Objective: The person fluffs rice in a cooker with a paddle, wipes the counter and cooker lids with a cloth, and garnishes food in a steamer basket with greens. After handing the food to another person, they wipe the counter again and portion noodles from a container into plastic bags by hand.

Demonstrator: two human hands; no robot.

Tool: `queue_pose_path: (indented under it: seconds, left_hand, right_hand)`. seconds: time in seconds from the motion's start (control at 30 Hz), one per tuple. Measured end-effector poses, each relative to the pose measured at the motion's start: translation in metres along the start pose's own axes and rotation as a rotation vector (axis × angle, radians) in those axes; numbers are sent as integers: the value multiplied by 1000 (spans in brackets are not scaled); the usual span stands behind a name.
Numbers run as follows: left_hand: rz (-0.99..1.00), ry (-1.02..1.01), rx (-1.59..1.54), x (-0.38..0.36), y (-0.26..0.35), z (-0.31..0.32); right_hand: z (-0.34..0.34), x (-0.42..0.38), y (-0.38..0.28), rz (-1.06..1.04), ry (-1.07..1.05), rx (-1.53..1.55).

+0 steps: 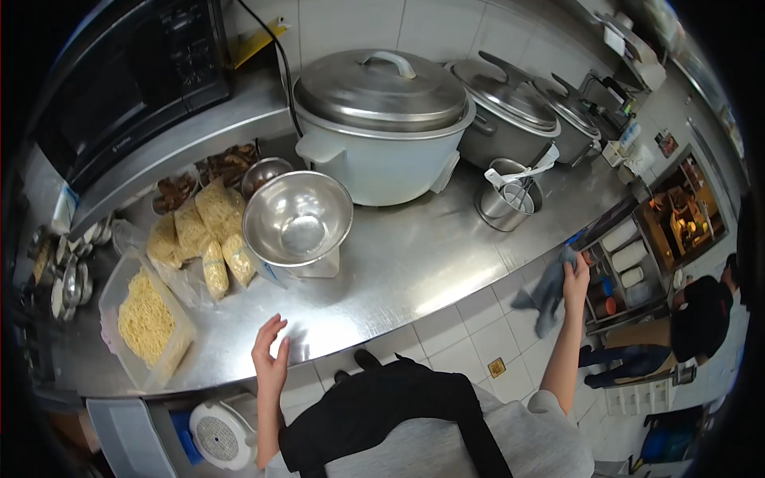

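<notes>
My left hand is held over the front edge of the steel counter, fingers apart and nothing in it. Closed round a grey-blue cloth, my right hand is out at the right, beyond the counter's front edge; the cloth hangs down from it. A steel bowl rests on a white base in front of a large lidded cooker. Left of the bowl lie several bags of noodles, and a plastic tub holds loose yellow noodles.
Two more lidded cookers stand at the back right, near a steel pot with utensils. A microwave is at upper left. Another person stands at far right beside shelves. Below the counter are a grey bin and a white appliance.
</notes>
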State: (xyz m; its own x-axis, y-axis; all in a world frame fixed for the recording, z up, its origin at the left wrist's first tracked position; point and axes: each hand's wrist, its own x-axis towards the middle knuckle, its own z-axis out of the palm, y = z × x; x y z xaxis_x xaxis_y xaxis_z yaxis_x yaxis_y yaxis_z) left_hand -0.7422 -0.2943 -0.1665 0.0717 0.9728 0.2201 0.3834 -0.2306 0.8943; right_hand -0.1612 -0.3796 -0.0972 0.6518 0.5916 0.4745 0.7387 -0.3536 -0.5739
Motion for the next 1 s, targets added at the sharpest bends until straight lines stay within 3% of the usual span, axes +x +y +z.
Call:
queue_pose_path:
  seconds: [0.17, 0.23, 0.27, 0.33, 0.37, 0.4, 0.43, 0.5, 0.53, 0.57, 0.6, 0.77, 0.8, 0.83, 0.87, 0.97, 1.0]
  left_hand:
    - [-15, 51, 16, -3, 21, 18]
    - [-21, 106, 47, -6, 21, 19]
    - [-63, 139, 50, -9, 23, 19]
    - [-138, 209, 69, -17, 27, 15]
    - [-164, 236, 98, -22, 31, 12]
    - [-176, 268, 128, -26, 31, 9]
    - [-190, 299, 155, -33, 29, 7]
    - [-255, 373, 189, -46, 26, 7]
    - [-261, 398, 179, -53, 24, 9]
    - [-265, 418, 169, -59, 21, 11]
    - [-248, 418, 210, -64, 19, 11]
    - [-316, 504, 264, -85, 24, 8]
    - [-318, 523, 277, -89, 23, 5]
    - [-329, 554, 282, -93, 24, 2]
    - [-341, 573, 273, -95, 25, -3]
    - [-360, 630, 354, -102, 19, -19]
    - [-355, 649, 437, -102, 15, -26]
  right_hand:
    - [81, 54, -62, -5, -121, 681]
    - [136, 59, -74, -239, -90, 575]
    - [155, 54, -82, -319, -186, 460]
    - [215, 43, -53, -408, -567, 323]
    - [258, 34, -12, -378, -805, 48]
    - [253, 10, -41, -441, -725, -423]
    - [268, 12, -36, -462, -666, -427]
    - [321, 36, 3, -546, -475, -228]
    - [341, 51, 11, -415, -486, 219]
    - [365, 63, 15, -293, -408, 387]
    - [370, 76, 11, -503, -241, 106]
    - [360, 94, -14, -322, -294, 192]
    - [370, 96, -10, -341, -129, 375]
    - [349, 95, -28, -210, -130, 232]
    - [339, 99, -34, -185, -162, 279]
    - [324, 95, -44, -544, -23, 88]
    - [320, 87, -44, -457, -204, 46]
